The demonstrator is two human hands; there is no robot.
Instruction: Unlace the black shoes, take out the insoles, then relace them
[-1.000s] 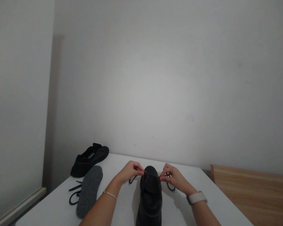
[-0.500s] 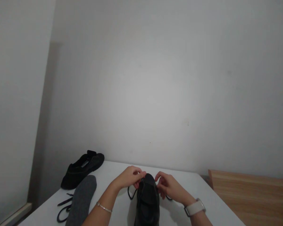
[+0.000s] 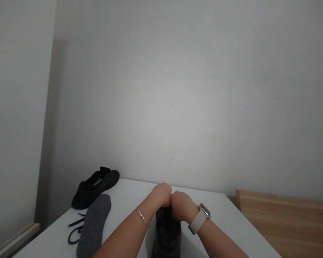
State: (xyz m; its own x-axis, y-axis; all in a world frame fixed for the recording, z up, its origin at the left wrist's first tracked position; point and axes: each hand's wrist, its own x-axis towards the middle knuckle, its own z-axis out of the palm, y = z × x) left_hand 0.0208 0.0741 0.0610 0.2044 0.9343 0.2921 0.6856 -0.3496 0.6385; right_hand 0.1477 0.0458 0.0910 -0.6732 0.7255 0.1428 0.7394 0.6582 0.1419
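Note:
A black shoe (image 3: 167,234) stands on the white table (image 3: 226,218) right in front of me, toe pointing away. My left hand (image 3: 159,195) and my right hand (image 3: 182,206) meet over its far end, knuckles touching and fingers curled down onto the shoe. Both look closed, and whatever they grip is hidden under them. A thin bracelet sits on my left wrist. On my right wrist is a pale watch.
A second black shoe (image 3: 95,182) lies at the table's far left corner. A grey insole (image 3: 94,225) and a loose black lace (image 3: 74,229) lie near the left edge. A wooden surface (image 3: 285,222) adjoins the table on the right. White walls close the back and left.
My hands were apart, pinching lace ends at either side of the shoe. They have come together over its far end, and the lace is out of sight.

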